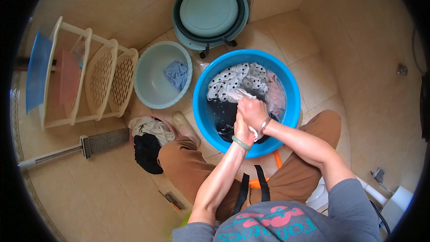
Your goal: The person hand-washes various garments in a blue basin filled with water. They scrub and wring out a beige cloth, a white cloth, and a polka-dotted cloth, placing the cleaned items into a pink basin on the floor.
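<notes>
Both my hands are closed together over a bunched white cloth (241, 94), above a blue tub (199, 124). My right hand (253, 112) lies over the cloth, and my left hand (242, 127) presses against it from the near left side. One end of the cloth pokes out past the far knuckles; a small piece shows below, near the wrists. In the tub's water lie a white garment with black dots (227, 83), a pink cloth (274, 93) and dark fabric (224, 112). Most of the gripped cloth is hidden by my fingers.
Left of the tub stands a pale green basin (142, 80) holding a blue cloth (176, 74). A pink basin (166, 123) nearby is heaped with white and black clothes. A cream shelf rack (87, 76), a mop (105, 142) and a folded green basin (209, 11) line the walls.
</notes>
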`<state>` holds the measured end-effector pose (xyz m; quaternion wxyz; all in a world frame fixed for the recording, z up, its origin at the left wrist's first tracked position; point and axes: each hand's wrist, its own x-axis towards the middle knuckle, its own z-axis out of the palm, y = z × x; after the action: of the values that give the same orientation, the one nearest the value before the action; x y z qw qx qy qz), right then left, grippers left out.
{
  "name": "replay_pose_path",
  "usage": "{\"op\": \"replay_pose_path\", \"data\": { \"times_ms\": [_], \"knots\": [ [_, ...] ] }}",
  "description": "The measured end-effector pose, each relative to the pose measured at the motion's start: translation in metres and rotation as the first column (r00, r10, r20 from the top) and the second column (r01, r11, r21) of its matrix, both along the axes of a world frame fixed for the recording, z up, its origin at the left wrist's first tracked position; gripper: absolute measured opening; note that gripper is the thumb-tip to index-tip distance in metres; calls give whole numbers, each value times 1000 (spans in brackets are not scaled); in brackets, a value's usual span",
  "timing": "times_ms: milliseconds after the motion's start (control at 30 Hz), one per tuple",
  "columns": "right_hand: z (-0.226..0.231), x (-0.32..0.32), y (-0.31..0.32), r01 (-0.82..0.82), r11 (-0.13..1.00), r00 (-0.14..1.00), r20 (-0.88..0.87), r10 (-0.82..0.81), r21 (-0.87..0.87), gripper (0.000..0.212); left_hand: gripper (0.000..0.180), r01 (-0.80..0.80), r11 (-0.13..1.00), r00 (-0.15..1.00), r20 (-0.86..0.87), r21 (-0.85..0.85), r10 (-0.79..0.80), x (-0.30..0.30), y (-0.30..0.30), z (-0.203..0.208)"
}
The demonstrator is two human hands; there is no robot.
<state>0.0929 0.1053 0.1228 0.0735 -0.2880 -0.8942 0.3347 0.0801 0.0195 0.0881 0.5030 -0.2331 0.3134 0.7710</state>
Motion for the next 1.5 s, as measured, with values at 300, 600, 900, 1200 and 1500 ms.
{"op": "replay_pose_path", "data": {
  "times_ms": [300, 600, 900, 1200, 1500],
  "knots": [
    [-81, 20, 79, 220, 972, 964, 131, -229, 81, 31, 50, 14, 999, 981, -194, 51, -4, -10, -5, 34],
    [-53, 35, 79, 50, -69, 656, 84, -750, -996, 41, 66, -275, 961, 958, -78, 12, 275, -29, -21, -9],
    [-2, 29, 77, -206, -242, 785, -12, -620, -948, 45, 47, -211, 965, 977, 65, 154, 204, -37, -15, -6],
    [14, 28, 72, -188, -224, 897, -74, -436, -956, 36, 55, 139, 912, 976, 102, 386, -192, -27, 4, 34],
    [13, 28, 47, 126, 827, 940, -199, -275, -547, 28, 50, 13, 1000, 996, -88, 2, -13, -35, 3, 11]
  ]
}}
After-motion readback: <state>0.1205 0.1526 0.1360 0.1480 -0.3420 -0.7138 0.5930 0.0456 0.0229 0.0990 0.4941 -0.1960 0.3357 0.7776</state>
